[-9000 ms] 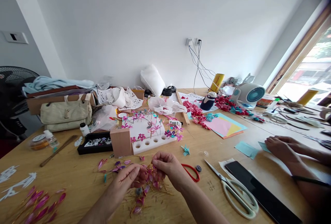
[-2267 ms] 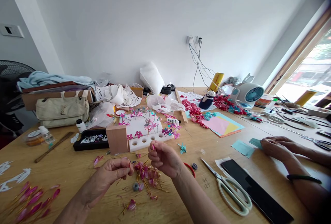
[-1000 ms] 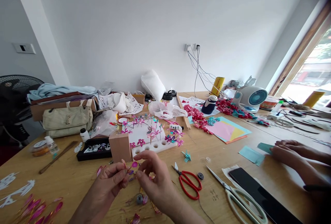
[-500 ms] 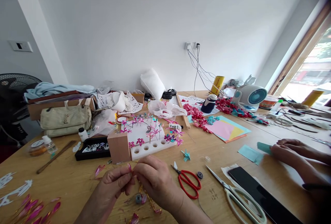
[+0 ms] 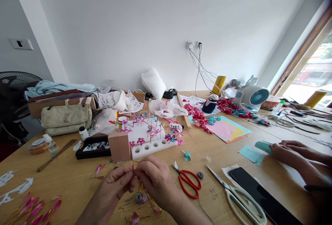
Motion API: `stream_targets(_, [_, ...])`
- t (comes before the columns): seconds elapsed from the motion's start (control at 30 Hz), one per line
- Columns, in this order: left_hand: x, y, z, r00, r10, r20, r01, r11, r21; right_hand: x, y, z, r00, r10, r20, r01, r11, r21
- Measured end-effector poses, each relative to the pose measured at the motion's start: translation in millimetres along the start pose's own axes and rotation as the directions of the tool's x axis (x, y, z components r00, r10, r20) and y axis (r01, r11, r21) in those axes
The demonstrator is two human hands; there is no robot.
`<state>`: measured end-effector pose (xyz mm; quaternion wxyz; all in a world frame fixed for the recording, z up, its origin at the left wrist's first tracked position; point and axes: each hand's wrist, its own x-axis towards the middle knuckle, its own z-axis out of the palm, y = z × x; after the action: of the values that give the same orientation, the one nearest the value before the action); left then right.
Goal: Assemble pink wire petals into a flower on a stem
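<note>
My left hand (image 5: 118,181) and my right hand (image 5: 155,178) meet in front of me, both closed in a pinch. Between their fingertips a small pink wire-framed petal (image 5: 132,165) stands upright; its lower end is hidden by the fingers. Below the hands, a small grey spool (image 5: 138,197) and gold wire stems (image 5: 150,202) lie on the table. More pink petals on gold wires (image 5: 36,209) are spread at the lower left. Beyond the hands, finished pink flowers (image 5: 140,141) stand on wires at a white foam block with holes (image 5: 155,149).
Red-handled scissors (image 5: 190,183), white-handled scissors (image 5: 241,200) and a black phone (image 5: 261,194) lie to the right. A wooden block (image 5: 119,147) and black tray (image 5: 93,147) stand ahead left. At far right, another person's hands (image 5: 290,152) hold teal paper (image 5: 264,147).
The petal between my fingertips has turned more upright, and my hands have shifted slightly. The other person's hands have moved the teal paper a little to the left.
</note>
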<state>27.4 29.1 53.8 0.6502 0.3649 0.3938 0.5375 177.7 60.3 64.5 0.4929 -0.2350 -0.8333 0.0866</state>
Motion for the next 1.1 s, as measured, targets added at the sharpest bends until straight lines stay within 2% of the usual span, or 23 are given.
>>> stream_targets(0.27, [-0.4, -4.4, -4.0, 1.0, 0.023, -0.019, -0.022, 1.0, 0.01, -1.4, 0.7, 2.8, 0.998, 0.069, 0.011, -0.07, 0.996, 0.05])
stream_targets(0.4, [1.6, -6.5, -6.3, 1.0, 0.027, 0.012, -0.027, 1.0, -0.012, -0.5, -1.1, 3.8, 0.994, 0.109, 0.002, -0.109, 0.99, 0.088])
stream_targets(0.8, [0.7, -12.0, -0.3, 0.993, -0.086, 0.081, 0.102, 0.969, -0.225, -5.2, 1.6, 1.8, 0.987, -0.161, 0.017, 0.162, 0.984, -0.074])
stream_targets(0.9, [0.4, -12.2, 1.2, 0.992, -0.097, 0.082, 0.114, 0.961, -0.25, -7.4, 1.6, 1.1, 0.981, -0.19, 0.043, 0.193, 0.978, -0.08])
stream_targets(1.0, [-0.4, -11.8, 0.2, 0.991, -0.083, 0.101, 0.106, 0.964, -0.245, -6.7, -1.7, -0.4, 0.987, -0.152, 0.058, 0.155, 0.987, -0.048])
stream_targets(1.1, [-0.6, -10.8, -1.7, 0.993, -0.068, 0.091, 0.087, 0.971, -0.222, -5.3, -6.8, -1.5, 0.997, -0.063, 0.04, 0.063, 0.998, 0.011])
